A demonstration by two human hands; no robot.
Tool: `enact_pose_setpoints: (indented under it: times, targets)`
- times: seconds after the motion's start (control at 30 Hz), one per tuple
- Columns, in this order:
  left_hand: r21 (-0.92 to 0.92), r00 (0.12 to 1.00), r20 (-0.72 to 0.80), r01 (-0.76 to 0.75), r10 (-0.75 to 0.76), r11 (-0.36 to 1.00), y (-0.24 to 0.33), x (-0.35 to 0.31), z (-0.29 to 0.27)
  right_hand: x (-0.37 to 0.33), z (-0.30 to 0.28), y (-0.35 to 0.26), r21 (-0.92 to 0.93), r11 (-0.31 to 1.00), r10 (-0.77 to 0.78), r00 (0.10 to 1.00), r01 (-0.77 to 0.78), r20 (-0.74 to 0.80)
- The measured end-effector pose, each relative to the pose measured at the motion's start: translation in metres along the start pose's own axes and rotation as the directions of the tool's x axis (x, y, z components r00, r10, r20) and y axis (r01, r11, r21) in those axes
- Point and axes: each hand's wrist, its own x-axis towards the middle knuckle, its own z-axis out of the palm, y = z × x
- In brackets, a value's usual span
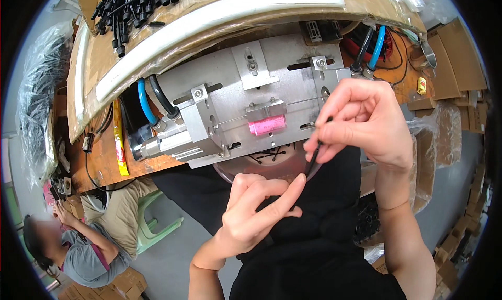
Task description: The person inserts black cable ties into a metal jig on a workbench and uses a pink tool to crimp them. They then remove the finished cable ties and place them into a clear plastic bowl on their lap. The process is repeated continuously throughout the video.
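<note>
My right hand (361,125) pinches a thin black rod (315,156) between thumb and fingers, and the rod slants down to the left. At the rod's lower end is my left hand (259,208), its index finger stretched along it and its other fingers curled. That end is partly hidden by the left fingers. Just beyond my hands, a pink cylinder (267,125) lies against a small metal block (265,109) on a metal fixture plate (240,96). Below the plate's near edge, a clear bowl (225,170) contains several short black pieces (269,154).
Black rods with thicker ends (133,9) lie piled on a cardboard-covered shelf (209,36). Blue hoses (145,104) run into the fixture's sides. A yellow packet (120,143) lies on the wooden table (94,166). At lower left sits another person (89,247) near a green stool (151,224); cardboard boxes (457,59) stand right.
</note>
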Motion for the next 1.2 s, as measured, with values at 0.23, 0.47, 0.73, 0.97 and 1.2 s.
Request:
enact_pose_setpoints:
  times: [0.23, 0.47, 0.73, 0.97, 1.2]
  targets:
    - [0.223, 0.991, -0.112, 0.102, -0.078, 0.970, 0.009, -0.007, 0.022, -0.007, 0.013, 0.020, -0.374, 0.895, -0.310, 0.942, 0.243, -0.130]
    - [0.523, 0.969, -0.038, 0.228, -0.244, 0.821, -0.009, 0.012, 0.037, -0.016, 0.012, 0.032, -0.479, 0.782, -0.564, 0.781, 0.399, -0.268]
    - [0.581, 0.972, 0.050, 0.158, -0.229, 0.798, -0.007, 0.018, 0.030, -0.023, 0.008, 0.033, -0.470, 0.790, -0.567, 0.760, 0.394, -0.316]
    - [0.558, 0.976, 0.090, 0.115, -0.198, 0.822, -0.007, 0.026, 0.011, -0.004, 0.001, 0.007, -0.782, 0.442, -0.779, 0.621, 0.439, -0.092]
    - [0.470, 0.889, -0.456, 0.193, 0.050, 0.861, -0.027, 0.114, -0.084, 0.125, 0.050, -0.059, -0.833, -0.072, -0.741, 0.529, 0.549, 0.413]
